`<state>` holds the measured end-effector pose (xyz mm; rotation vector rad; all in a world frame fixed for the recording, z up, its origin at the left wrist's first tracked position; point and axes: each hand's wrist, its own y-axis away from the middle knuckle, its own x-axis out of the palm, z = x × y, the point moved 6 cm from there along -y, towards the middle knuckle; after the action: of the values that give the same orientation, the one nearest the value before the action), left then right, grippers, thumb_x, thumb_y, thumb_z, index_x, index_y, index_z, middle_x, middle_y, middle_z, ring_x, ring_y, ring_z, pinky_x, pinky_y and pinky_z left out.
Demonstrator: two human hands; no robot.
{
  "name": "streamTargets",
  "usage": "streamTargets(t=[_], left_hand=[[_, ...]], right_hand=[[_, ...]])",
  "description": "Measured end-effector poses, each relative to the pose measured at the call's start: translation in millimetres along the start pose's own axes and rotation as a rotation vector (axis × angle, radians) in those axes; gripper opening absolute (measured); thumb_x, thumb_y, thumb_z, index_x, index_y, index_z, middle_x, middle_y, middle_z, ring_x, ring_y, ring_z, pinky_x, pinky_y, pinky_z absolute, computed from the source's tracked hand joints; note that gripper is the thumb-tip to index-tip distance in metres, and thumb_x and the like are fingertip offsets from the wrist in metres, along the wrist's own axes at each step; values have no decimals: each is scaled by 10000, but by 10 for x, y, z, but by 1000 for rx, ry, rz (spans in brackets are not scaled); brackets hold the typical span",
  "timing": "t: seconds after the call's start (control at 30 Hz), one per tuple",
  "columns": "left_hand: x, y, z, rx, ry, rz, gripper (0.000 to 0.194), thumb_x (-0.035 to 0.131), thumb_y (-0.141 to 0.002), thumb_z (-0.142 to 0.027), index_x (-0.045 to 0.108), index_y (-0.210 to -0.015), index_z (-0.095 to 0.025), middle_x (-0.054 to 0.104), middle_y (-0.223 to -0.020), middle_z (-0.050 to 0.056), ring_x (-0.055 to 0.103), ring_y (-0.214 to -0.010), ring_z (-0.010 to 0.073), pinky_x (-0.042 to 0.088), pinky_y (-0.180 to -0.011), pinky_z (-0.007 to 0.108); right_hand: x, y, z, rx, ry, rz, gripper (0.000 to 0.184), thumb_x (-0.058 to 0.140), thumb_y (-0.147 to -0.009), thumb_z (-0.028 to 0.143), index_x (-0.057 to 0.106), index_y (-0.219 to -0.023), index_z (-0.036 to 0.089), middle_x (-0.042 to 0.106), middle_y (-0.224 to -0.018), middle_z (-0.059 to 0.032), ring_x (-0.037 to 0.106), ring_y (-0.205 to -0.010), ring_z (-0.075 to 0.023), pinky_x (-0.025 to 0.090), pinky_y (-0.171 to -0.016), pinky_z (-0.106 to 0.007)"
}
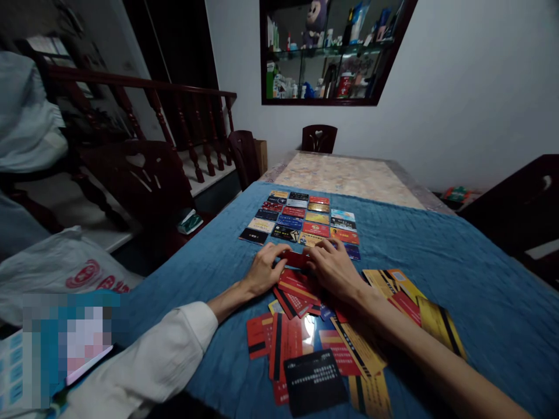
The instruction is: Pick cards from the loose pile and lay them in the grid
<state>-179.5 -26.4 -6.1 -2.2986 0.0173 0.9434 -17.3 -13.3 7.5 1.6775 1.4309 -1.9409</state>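
Between my two hands is a red plastic card [295, 259], tilted up above the loose pile. My left hand [264, 269] pinches its left end with thumb and fingers. At its right end my right hand [334, 265] grips it, the fingers partly hiding it. Beyond my hands, cards lie in columns, among them a black card with a white arrow [286, 233] and a red card [317, 228]. Beneath and nearer to me spreads a loose heap of red, yellow and dark cards, with a black card [315, 381] at the front.
A blue cloth [209, 256] covers the near part of the marble-patterned table [340, 171]. More yellow cards [441, 323] lie right of my right forearm. Dark wooden chairs [135, 192] stand around. At the left are a white plastic bag [56, 273] and a person's pale sleeve [28, 116].
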Motion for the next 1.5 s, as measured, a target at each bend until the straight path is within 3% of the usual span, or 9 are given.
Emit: streamTargets(t=[0.37,0.63,0.97,1.23,1.5], left_hand=[[61,-4,110,-51,-82,27,353,590,-868,-68,628,-1190,-205,680,-991,33,620,-918,175,534,-895,322],[68,-12,134,-99,-125,57,304,579,-872,-85,604,-1147,-212,638,-952,24,615,-889,173,528,-884,313],[43,-83,134,-113,-88,37,283,583,-862,-108,595,-1131,-196,658,-975,32,624,-900,183,515,-904,335],[88,-324,-25,-115,-27,73,308,588,-837,-97,587,-1124,-209,679,-1005,17,631,-862,171,519,-853,310],[237,-683,-163,-12,-72,214,374,612,-822,-130,583,-1189,-195,684,-1057,45,607,-958,209,505,-905,346]], right_hand=[[122,121,-100,107,-80,30,296,483,-947,118,571,-1212,215,755,-1057,-58,593,-994,-241,310,-946,-413],[201,106,-109,170,-120,105,329,583,-909,169,564,-1235,204,722,-1166,-87,589,-1062,-257,329,-948,-415],[91,22,-83,204,-117,166,410,617,-890,237,536,-1290,200,674,-1199,-122,539,-1124,-286,348,-937,-421],[-29,58,-196,235,1,103,498,649,-835,217,521,-1317,192,639,-1242,-144,524,-1129,-306,363,-916,-416],[-144,169,-555,205,83,37,481,589,-856,261,505,-1321,167,663,-1157,-153,550,-1077,-299,365,-895,-406]])
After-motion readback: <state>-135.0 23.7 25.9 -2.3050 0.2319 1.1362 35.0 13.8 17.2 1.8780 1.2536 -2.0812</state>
